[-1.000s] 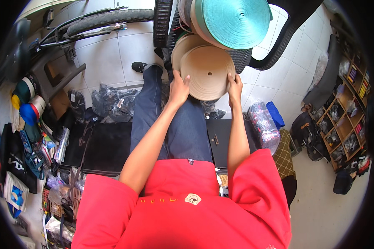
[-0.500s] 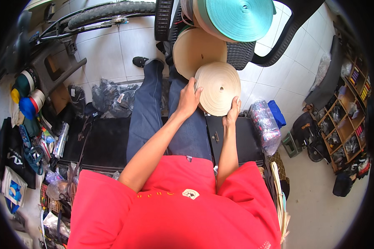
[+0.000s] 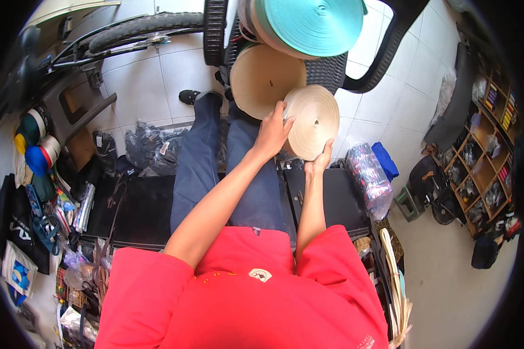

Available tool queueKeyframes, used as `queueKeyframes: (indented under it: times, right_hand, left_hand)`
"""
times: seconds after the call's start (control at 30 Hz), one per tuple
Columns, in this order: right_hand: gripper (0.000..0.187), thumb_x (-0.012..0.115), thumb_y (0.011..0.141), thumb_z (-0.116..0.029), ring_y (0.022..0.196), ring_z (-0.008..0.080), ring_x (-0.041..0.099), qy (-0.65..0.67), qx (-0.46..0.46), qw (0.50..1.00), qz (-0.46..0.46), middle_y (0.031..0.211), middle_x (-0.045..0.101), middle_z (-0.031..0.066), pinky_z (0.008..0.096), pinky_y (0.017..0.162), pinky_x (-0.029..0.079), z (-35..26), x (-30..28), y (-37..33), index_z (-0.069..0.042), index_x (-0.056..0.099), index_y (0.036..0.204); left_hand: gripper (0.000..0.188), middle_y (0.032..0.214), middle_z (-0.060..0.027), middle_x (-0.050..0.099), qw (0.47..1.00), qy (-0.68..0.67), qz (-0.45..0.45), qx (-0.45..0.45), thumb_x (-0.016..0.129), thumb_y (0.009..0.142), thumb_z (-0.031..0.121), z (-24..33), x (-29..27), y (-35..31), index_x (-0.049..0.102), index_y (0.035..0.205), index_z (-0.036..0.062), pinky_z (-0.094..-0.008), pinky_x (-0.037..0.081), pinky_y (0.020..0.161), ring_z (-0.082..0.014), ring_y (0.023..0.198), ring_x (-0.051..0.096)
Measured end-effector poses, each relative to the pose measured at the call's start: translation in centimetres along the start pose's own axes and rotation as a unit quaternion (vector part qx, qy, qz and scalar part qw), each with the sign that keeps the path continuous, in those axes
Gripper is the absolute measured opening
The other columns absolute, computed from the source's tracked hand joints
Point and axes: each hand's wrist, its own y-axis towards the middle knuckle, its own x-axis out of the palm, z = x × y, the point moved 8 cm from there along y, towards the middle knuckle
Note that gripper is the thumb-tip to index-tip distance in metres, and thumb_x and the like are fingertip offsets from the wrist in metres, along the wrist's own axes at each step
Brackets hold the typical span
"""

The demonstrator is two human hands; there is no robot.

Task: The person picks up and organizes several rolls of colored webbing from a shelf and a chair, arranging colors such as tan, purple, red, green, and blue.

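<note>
In the head view, the left hand (image 3: pixel 272 132) and the right hand (image 3: pixel 318 163), fingers partly curled, hold the cream roll (image 3: pixel 308 113) by opposite edges, above the lap and beside another beige roll (image 3: pixel 261 81). If one hand loosens, the wound layers could perhaps slide apart, being gripped only at the rim.

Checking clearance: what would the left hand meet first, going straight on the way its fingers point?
Apart from the held roll, the left hand would probably meet the other cream roll first; depth is unclear.
</note>
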Motion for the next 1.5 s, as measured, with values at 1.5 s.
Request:
queueKeyframes:
  times: [1.5]
  right_hand:
    - [0.048, 0.049, 0.102, -0.027, 0.129, 0.0307, 0.050, -0.311, -0.226, 0.921, -0.069, 0.142, 0.049, 0.0219, 0.0385, 0.108, 0.038, -8.0, 18.6, 7.4, 0.004, 0.048, 0.139]
  left_hand:
    - [0.034, 0.119, -0.0201, 0.065, 0.939, -0.026, 0.342, -0.031, 0.058, 0.097, 0.020, -0.9, -14.5, 7.9, 0.058, 0.121, -0.0035, -0.0376, 0.051, 0.093, -0.0262, 0.106, 0.066]
